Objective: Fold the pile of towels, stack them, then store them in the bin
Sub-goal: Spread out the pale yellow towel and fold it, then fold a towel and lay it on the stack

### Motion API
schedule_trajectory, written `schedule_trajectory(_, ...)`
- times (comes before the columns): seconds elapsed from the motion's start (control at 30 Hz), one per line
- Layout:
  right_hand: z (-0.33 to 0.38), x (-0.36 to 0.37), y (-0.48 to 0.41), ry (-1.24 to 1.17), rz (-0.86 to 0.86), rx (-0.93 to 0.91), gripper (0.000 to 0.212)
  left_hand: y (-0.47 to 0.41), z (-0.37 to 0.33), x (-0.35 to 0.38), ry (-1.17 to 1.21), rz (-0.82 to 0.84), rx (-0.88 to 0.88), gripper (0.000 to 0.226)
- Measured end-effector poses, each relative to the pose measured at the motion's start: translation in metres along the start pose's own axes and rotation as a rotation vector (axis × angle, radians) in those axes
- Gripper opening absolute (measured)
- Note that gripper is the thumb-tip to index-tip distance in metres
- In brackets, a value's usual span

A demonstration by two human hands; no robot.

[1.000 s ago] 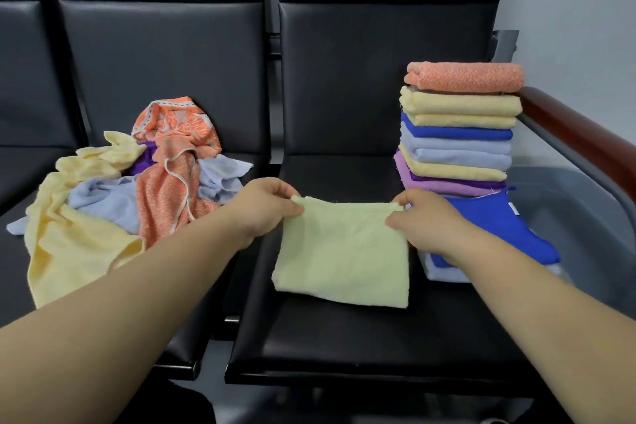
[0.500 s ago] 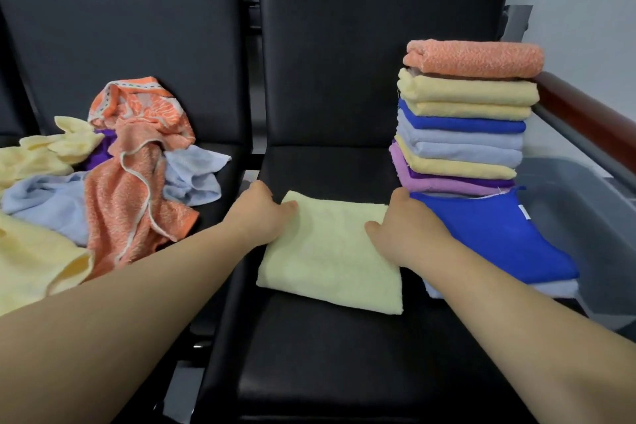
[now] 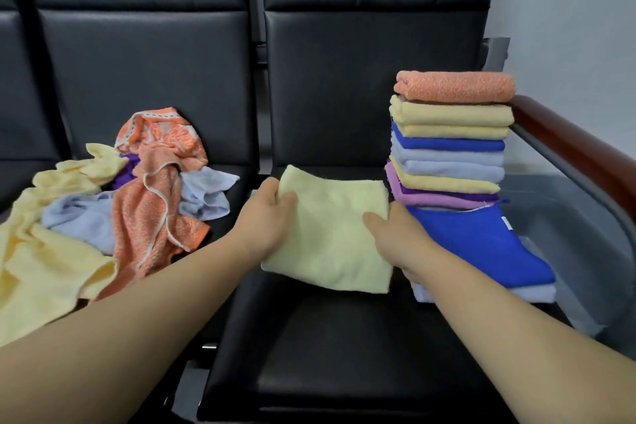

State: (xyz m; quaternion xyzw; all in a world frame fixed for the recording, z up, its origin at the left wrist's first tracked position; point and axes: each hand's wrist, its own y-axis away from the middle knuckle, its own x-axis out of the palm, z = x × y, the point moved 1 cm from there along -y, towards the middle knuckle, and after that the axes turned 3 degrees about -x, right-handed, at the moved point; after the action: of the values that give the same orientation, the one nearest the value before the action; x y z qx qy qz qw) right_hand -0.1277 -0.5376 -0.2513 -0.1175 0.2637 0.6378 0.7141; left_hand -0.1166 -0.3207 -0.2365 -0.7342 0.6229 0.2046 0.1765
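You were working over a row of black padded seats [image 3: 344, 337]. On the left seat lay the loose pile of unfolded towels [image 3: 103, 217], yellow, pale blue, orange and purple. The grey plastic bin [image 3: 578, 234] sat to the right of the seats, under the brown wooden armrest [image 3: 578, 155], and none of the towels in view were in it.

On the right side of the middle seat stood the tall stack of folded towels [image 3: 451, 148], its base towels spread wider than the rest.

Just left of that stack, your pale yellow folded towel [image 3: 330, 234] lay square on the seat cushion, between your hands. Your left hand [image 3: 265, 217] gripped its left edge, thumb on top. Your right hand [image 3: 395, 234] lay at its right edge with the thumb on the cloth. I could not tell whether its other fingers were curled under.

This looked like the end of one fold. The next move called for lifting the square flat, keeping its layers closed, and setting it squarely on the orange top towel without nudging the tall stack. Much of the pile was still unfolded, so storing came later.
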Motion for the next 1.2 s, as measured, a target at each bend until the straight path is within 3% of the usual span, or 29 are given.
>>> schedule_trajectory(0.07,0.007,-0.027,0.004,-0.039,-0.074,-0.098,0.041,0.011,-0.023,0.004,0.035,-0.067,0.038,0.024)
schedule_trajectory(0.17,0.011,-0.078,0.008,0.040,-0.127,-0.160,0.041,0.020,-0.054,0.027,0.068,-0.041,0.012,0.019)
schedule_trajectory(0.43,-0.054,-0.171,-0.011,0.283,-0.203,-0.067,0.043,0.030,-0.094,0.143,0.127,0.118,-0.059,0.019)
schedule_trajectory(0.57,-0.084,-0.176,-0.020,0.322,-0.187,-0.001,0.034,0.029,-0.093,0.175,0.027,0.132,-0.087,0.022)
schedule_trajectory(0.67,-0.101,-0.171,-0.024,0.349,-0.151,0.069,0.048,0.028,-0.085,0.188,-0.114,0.149,-0.097,0.022)
schedule_trajectory(0.87,-0.101,-0.174,-0.016,0.411,-0.213,0.068,0.079,0.025,-0.080,0.177,-0.274,0.169,-0.051,0.030)
schedule_trajectory(1.03,-0.068,-0.151,0.005,0.617,-0.223,-0.158,0.070,0.018,-0.071,0.134,-0.365,0.177,-0.027,0.053)
schedule_trajectory(1.2,-0.020,-0.086,0.030,0.609,-0.072,-0.406,0.057,0.011,-0.037,0.053,-0.467,0.219,0.005,0.062)
